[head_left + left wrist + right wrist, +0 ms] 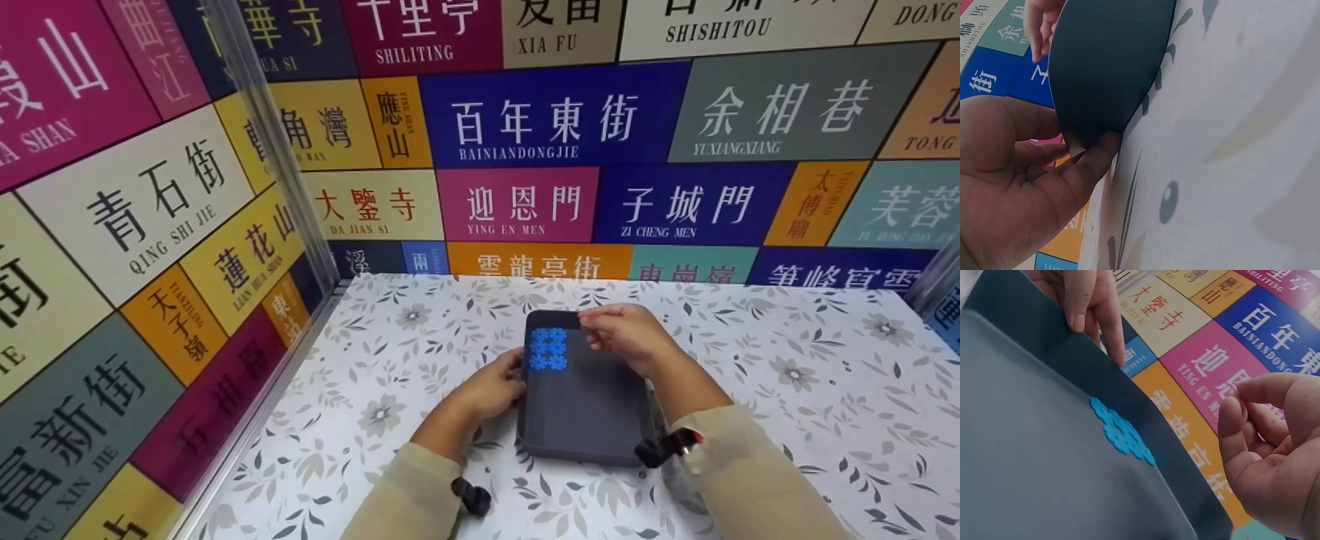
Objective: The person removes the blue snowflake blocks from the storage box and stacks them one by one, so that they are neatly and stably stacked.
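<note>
A dark grey rectangular tray [585, 420] with rounded corners lies on the table. In its far left part sits a small grid of blue flower-shaped pieces [556, 348]; the right wrist view shows these pieces [1119, 432] close to the dark rim. My left hand [487, 386] holds the tray's left edge, thumb and fingers at the rim, as the left wrist view also shows [1033, 169]. Over the far right corner is my right hand [626, 334], thumb and index finger brought together at the tips, other fingers curled. Nothing shows between those fingertips.
The tabletop [360, 465] has a white cover with grey leaves and flowers. Behind and to the left stand walls [517, 206] of colourful sign panels. Black wrist devices [472, 496] sit on both sleeves.
</note>
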`<state>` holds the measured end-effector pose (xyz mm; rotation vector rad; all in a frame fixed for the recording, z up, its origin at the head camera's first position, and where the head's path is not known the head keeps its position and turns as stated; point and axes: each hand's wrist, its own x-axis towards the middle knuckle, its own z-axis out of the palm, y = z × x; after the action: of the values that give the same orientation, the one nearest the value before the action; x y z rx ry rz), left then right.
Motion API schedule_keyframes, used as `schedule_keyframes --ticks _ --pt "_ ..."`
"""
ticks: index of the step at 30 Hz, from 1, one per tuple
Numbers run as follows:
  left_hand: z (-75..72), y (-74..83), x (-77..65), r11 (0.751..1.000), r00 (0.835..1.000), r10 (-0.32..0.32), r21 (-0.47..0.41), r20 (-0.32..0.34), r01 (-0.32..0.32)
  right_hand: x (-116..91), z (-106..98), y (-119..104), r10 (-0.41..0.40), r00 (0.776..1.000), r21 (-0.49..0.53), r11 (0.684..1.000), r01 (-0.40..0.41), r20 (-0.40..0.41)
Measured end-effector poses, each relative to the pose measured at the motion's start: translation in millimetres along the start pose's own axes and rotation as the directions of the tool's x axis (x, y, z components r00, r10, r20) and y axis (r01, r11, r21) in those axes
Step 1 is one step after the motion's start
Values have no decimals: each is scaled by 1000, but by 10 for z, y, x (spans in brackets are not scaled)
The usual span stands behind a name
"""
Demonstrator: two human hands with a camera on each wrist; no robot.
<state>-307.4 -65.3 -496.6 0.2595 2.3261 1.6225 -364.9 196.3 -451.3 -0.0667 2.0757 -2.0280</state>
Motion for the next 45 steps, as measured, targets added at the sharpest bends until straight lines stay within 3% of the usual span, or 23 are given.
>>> schedule_keyframes --ticks 6,14,20,23,32,40,45 --pt "15 -6 4 1000 1000 14 14 -5 -14 249 130 47 21 999 25 999 -22 26" --pt "32 7 6 1000 1000 1 28 0 -1 469 171 183 64 997 -98 993 -67 -32" --pt "22 28 5 999 1000 -12 32 -9 12 517 196 279 11 992 -192 981 -35 -126" --pt "13 31 6 999 1000 -10 36 -9 10 515 212 322 -26 991 -255 967 -8 -129" --pt "1 31 5 1000 1000 2 27 9 -2 518 165 457 -35 999 -433 900 44 28" --pt "-5 31 0 999 1000 -2 43 3 2 502 117 455 -6 989 -523 849 82 145" --pt "-8 9 7 999 1000 18 47 9 -18 509 101 431 3 980 -599 792 120 201"
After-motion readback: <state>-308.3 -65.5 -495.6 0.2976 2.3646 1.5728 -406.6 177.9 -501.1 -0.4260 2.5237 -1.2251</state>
